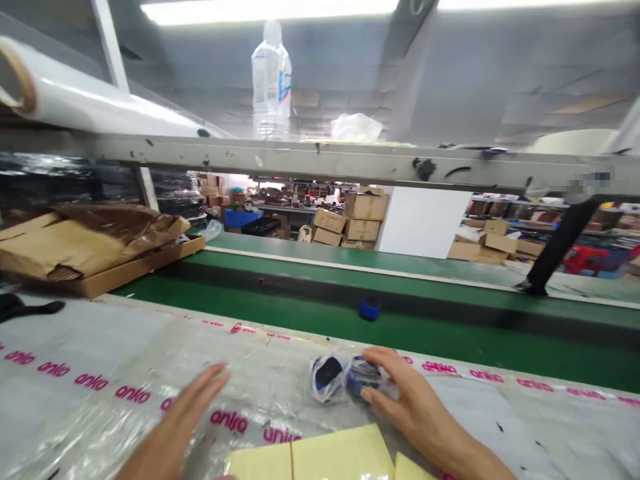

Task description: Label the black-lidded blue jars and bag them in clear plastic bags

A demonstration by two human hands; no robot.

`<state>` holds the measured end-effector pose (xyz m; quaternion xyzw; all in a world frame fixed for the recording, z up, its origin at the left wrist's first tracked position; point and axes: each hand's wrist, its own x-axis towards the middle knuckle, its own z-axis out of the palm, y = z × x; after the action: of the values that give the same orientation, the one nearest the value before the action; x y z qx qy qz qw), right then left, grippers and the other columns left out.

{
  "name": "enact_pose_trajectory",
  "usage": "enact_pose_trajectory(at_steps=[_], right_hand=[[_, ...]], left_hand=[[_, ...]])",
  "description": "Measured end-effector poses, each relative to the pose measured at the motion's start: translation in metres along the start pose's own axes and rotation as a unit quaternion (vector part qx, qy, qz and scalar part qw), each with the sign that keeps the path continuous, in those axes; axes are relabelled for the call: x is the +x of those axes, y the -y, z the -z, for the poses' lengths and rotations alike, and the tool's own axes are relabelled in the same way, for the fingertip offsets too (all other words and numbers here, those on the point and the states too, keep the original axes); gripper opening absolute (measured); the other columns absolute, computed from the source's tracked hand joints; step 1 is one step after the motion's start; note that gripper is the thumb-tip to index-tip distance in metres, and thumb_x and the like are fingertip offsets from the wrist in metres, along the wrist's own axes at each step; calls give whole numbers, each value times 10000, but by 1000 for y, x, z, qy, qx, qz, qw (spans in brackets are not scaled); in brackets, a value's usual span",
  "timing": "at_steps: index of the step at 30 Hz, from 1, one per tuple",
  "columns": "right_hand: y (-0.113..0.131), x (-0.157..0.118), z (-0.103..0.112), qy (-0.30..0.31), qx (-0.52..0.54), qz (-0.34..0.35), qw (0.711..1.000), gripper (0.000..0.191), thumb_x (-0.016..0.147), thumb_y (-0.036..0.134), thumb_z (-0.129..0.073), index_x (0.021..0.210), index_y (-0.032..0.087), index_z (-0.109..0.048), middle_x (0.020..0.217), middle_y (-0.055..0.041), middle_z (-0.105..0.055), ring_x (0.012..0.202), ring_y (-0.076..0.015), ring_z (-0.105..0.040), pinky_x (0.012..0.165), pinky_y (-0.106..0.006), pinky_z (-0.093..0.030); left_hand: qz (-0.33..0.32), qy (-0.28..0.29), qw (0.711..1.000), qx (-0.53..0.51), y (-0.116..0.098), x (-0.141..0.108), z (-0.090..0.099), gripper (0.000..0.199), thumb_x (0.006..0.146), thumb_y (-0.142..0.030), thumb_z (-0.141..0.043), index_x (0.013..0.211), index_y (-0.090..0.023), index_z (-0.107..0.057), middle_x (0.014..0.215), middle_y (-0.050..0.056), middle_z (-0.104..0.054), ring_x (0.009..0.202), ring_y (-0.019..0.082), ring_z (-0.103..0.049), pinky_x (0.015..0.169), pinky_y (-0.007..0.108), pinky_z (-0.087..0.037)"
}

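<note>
My right hand (417,403) has its thumb and fingers around a round blue-and-black item wrapped in clear plastic (361,380). Touching or close beside it on the left lies a second wrapped blue-and-black round item (327,377); what kind they are I cannot tell. My left hand (183,417), slightly blurred, hovers over the plastic-covered table with its fingers stretched out and nothing in them. Between my hands, at the bottom edge, are pale yellow sheets or packets (320,457), partly cut off by the frame.
Beyond the table runs a green conveyor belt (310,293) with a small blue round item (369,309) on it. A cardboard tray with brown paper (100,247) stands at left. A metal beam (300,159) crosses overhead, bearing a plastic bottle (271,87) and a film roll (100,103).
</note>
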<state>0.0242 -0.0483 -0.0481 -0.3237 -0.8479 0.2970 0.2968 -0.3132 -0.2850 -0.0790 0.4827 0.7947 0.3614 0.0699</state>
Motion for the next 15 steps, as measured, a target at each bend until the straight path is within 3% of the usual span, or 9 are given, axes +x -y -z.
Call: enact_pose_trajectory(at_steps=[2, 3, 6, 10, 15], right_hand=[[3, 5, -4, -18, 22, 26, 999, 192, 869, 318, -649, 1041, 259, -710, 1241, -79, -658, 1177, -269, -594, 1029, -433, -457], [5, 7, -5, -32, 35, 31, 998, 120, 871, 292, -642, 958, 249, -712, 1166, -73, -677, 1118, -259, -613, 992, -418, -470], [8, 9, -8, -62, 75, 29, 995, 62, 850, 208, -631, 849, 229, -689, 999, -41, -697, 982, -224, -634, 902, -365, -478], [10, 10, -8, -61, 104, 22, 992, 114, 767, 108, -661, 753, 219, -685, 850, -1, -694, 879, -194, -634, 835, -314, -460], [11, 10, -10, -82, 148, 25, 985, 212, 682, 48, -679, 779, 233, -713, 914, 5, -698, 919, -188, -639, 844, -295, -466]], left_hand=[[-53, 114, 991, -53, -52, 21, -23, 1032, 461, -542, -873, 1411, -509, -471, 1574, -136, -342, 1478, 346, -304, 1229, 498, -289], [-74, 142, 985, -69, -76, 34, -37, 1027, 528, -501, -868, 1455, -478, -425, 1593, -95, -323, 1482, 329, -300, 1236, 492, -273], [-124, 187, 971, -76, -129, 66, -79, 1109, 517, -420, -904, 1497, -417, -384, 1598, 3, -348, 1467, 345, -335, 1223, 504, -298], [-189, 216, 957, -39, -163, 86, -109, 995, 594, -381, -861, 1479, -402, -406, 1501, 38, -500, 1349, 339, -497, 1139, 472, -411], [-255, 196, 945, 55, -188, 82, -121, 363, 775, -425, -709, 1131, -381, -650, 1131, 19, -705, 1021, 295, -651, 873, 401, -498]])
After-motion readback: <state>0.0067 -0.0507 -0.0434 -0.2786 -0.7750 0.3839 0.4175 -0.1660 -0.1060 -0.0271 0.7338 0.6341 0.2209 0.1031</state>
